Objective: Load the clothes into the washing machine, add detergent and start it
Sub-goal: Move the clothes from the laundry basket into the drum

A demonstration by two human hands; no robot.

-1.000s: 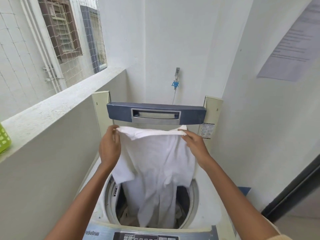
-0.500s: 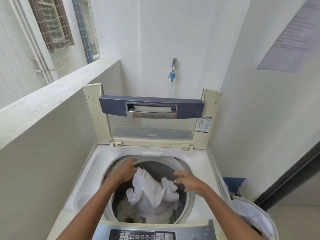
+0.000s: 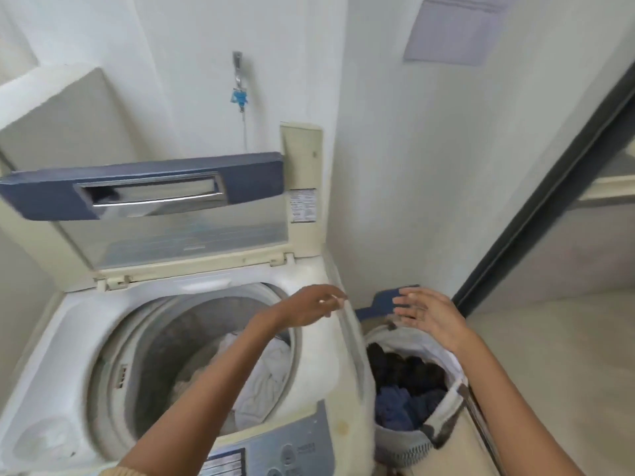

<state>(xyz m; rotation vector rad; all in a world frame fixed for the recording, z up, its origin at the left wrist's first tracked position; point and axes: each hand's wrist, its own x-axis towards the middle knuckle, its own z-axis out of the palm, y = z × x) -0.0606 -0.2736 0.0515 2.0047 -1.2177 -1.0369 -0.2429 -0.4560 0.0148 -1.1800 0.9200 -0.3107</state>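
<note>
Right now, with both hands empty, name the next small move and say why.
Probably lower the right hand into the laundry basket and take a dark garment. Both hands are open, the left hand reaches that way too, white clothes lie in the drum, and the basket holds more.

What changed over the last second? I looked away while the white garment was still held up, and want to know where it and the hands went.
The white garment was lowered into the drum and let go. Both hands then swung right: the left hand now hangs empty over the washer's right rim, the right hand over the laundry bag of dark clothes. The lid stayed up.
</note>
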